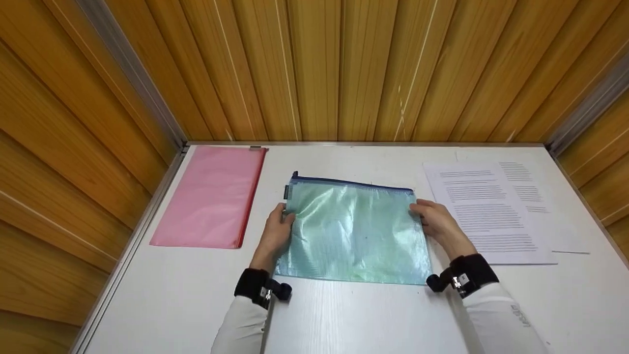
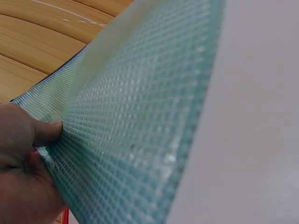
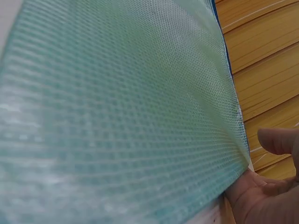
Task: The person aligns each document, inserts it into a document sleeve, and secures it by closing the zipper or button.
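Observation:
A translucent blue-green mesh zipper pouch (image 1: 354,231) lies across the middle, between both hands. Its dark blue zipper (image 1: 354,183) runs along the far edge, with a small dark tab at the far left corner. My left hand (image 1: 275,231) pinches the left edge; in the left wrist view the thumb (image 2: 49,133) presses on the mesh face while the other fingers are behind it. At the right edge is my right hand (image 1: 442,228). The right wrist view shows its thumb (image 3: 275,141) lifted off the pouch and its fingers against the edge from beneath, partly hidden.
A pink pouch with a red zipper edge (image 1: 209,196) lies at the left of the white table (image 1: 162,305). Printed paper sheets (image 1: 484,211) overlap on the right, close by the right hand. Wood-patterned walls (image 1: 314,69) enclose the back and sides.

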Available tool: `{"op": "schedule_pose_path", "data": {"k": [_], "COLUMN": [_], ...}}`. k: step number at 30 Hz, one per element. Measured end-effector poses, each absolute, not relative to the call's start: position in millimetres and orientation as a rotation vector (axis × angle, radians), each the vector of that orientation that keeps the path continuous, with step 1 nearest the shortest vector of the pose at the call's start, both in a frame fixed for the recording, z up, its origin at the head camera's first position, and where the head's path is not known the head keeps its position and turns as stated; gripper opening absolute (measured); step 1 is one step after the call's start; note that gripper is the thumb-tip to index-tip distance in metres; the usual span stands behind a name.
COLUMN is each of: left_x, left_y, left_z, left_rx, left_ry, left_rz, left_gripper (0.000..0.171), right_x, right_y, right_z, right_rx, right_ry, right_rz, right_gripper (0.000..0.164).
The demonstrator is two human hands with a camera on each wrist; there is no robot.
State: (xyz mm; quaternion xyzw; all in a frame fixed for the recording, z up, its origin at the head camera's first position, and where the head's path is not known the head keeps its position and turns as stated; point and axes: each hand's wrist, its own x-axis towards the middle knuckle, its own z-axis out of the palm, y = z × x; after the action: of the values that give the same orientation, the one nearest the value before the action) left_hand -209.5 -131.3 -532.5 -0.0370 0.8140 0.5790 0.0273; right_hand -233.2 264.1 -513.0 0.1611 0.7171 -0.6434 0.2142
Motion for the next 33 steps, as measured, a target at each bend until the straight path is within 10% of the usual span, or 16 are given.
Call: {"op": "schedule_pose_path", "data": {"k": [33], "left_x": [-225.3], "left_y": [-126.5], "left_z": [-502.2], "left_rx": [-0.04], "left_ry": [2.514], "left_rz": [1.771], "left_gripper": [0.034], "right_x": [-214.7], "right_y": [283.4], "right_z": [-522.1], "right_rx": [0.339], "right_ry": [2.107], "right_rz": [-1.971], "right_gripper": [0.016]}}
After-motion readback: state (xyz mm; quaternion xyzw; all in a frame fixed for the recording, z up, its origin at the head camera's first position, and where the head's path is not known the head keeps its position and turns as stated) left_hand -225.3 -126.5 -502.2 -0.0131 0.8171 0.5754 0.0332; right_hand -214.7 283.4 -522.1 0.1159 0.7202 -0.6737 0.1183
